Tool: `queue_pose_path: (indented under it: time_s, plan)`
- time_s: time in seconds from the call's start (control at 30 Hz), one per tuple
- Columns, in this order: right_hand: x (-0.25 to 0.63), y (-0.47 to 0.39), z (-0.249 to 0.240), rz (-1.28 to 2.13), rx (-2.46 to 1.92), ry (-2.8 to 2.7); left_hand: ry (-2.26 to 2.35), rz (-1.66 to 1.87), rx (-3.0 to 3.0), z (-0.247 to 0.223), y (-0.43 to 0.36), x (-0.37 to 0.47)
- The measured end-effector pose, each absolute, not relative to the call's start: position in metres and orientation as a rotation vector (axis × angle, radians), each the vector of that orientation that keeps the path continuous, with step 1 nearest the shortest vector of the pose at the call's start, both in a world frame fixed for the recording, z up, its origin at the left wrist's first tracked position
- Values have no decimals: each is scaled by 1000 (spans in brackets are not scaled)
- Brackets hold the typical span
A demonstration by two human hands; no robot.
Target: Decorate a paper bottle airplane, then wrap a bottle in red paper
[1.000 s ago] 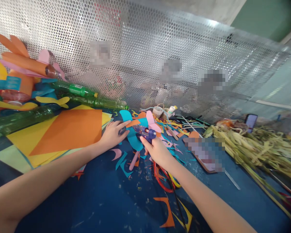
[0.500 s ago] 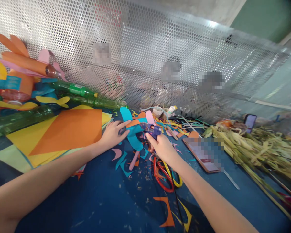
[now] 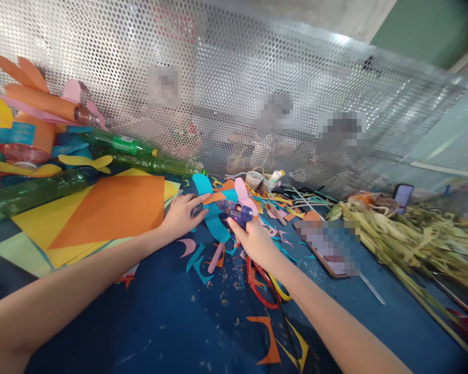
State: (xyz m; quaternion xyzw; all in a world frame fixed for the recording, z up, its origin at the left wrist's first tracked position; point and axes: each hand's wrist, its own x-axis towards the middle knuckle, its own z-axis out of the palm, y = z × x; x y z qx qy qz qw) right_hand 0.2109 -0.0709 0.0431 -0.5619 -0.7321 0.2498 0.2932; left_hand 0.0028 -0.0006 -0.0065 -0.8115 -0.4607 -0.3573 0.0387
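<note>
My right hand [image 3: 255, 239] is closed around the grip of a purple hot glue gun [image 3: 234, 209]; its nose points left, over the paper craft piece. My left hand [image 3: 185, 214] grips the left end of that craft piece [image 3: 217, 224], thumb and fingers around a dark, shiny end. The piece carries blue rounded strips, an orange band [image 3: 214, 198] and a pink rounded strip [image 3: 242, 190]. What lies under the gun's nose is hidden. Below my right wrist lie scissors with red handles [image 3: 262, 296] and a yellow-handled pair [image 3: 285, 295].
Orange and yellow paper sheets [image 3: 117, 208] lie left, beside green plastic bottles [image 3: 128, 145]. Paper scraps [image 3: 197, 265] litter the blue table [image 3: 159, 322]. A phone [image 3: 327, 254] and dry husks [image 3: 413, 234] are at right. A perforated metal panel [image 3: 226, 62] stands behind. The gun's cord [image 3: 286, 327] runs toward me.
My right hand has moved the glue gun slightly left and down, over the craft piece. My left hand keeps nearly the same place and grip.
</note>
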Motion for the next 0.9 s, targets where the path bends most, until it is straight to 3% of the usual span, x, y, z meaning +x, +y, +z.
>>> queue_pose_path:
  time_s: [0.47, 0.9]
  plan:
    - [202, -74, 34, 714, -1366, -2024, -1384, -1064, -2517, -7, -2, 1]
    - [224, -66, 52, 604, -1586, -1951, -1405, -1082, -2488, -6, -1, 3]
